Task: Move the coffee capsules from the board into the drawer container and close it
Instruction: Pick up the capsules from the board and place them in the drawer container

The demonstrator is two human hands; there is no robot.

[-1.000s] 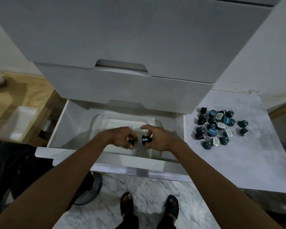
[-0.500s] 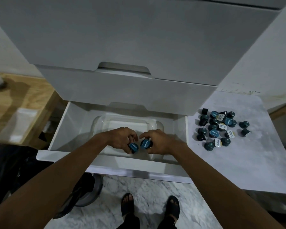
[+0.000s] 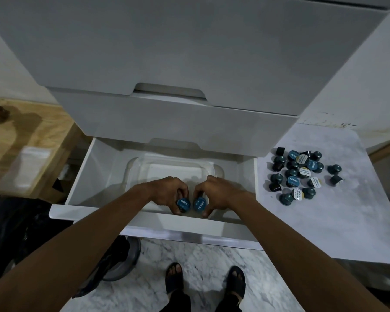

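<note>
Both hands reach into the open drawer [image 3: 83, 174], low over the near edge of the clear container [image 3: 135, 167] that sits inside it. The left hand [image 3: 167, 191] is curled narrow, its fingers wrapped around a blue-topped capsule [image 3: 183, 204] whose printed lid faces up toward the camera. The right hand [image 3: 218, 191] is curled the same way around a second blue-topped capsule [image 3: 199, 204], thumb at the near side. The two held capsules sit side by side, almost touching, with the left hand's at 9 o'clock of the right hand's. Whether either one touches the container's floor cannot be told.

The rest of the capsules [image 3: 300, 174] lie in a loose cluster on the pale marbled board [image 3: 324, 221], at about 2 o'clock from the hands and well apart from them, beyond the drawer's right wall. Some stand lid-up showing blue or white tops, others lie tipped on their sides. Two [image 3: 334, 174] rest a little apart at the 3 o'clock side of the cluster. The drawer stands pulled out under two shut drawer fronts [image 3: 167, 122].
</note>
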